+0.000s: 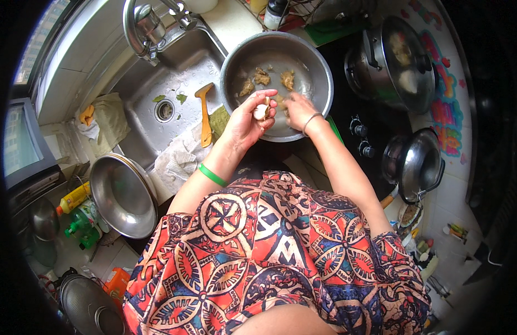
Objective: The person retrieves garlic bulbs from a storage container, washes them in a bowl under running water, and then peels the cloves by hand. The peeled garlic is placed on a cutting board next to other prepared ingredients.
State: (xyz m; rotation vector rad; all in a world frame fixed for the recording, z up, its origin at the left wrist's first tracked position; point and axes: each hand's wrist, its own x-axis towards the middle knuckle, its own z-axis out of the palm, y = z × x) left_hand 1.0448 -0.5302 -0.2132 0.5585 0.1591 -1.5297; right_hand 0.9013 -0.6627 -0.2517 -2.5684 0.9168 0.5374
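A wide metal basin (324, 58) stands before me at the right edge of the sink. Inside it lie several knobbly brown pieces that look like ginger root (262, 77). My left hand (251, 117), palm up over the basin's near side, cradles white garlic (261, 111) in its curled fingers. Down inside the basin, to the right of the garlic, is my right hand (299, 109). Its fingertips are blurred beside a yellowish-brown piece (280, 100), and whether they grip it is unclear.
The steel sink (133, 96) with its faucet (130, 29) is on the left. A wooden-handled scraper (205, 115) and a crumpled cloth (183, 161) lie at its near right. Stacked metal bowls (122, 197) stand lower left. A lidded pot (392, 63) and a wok (421, 167) are right.
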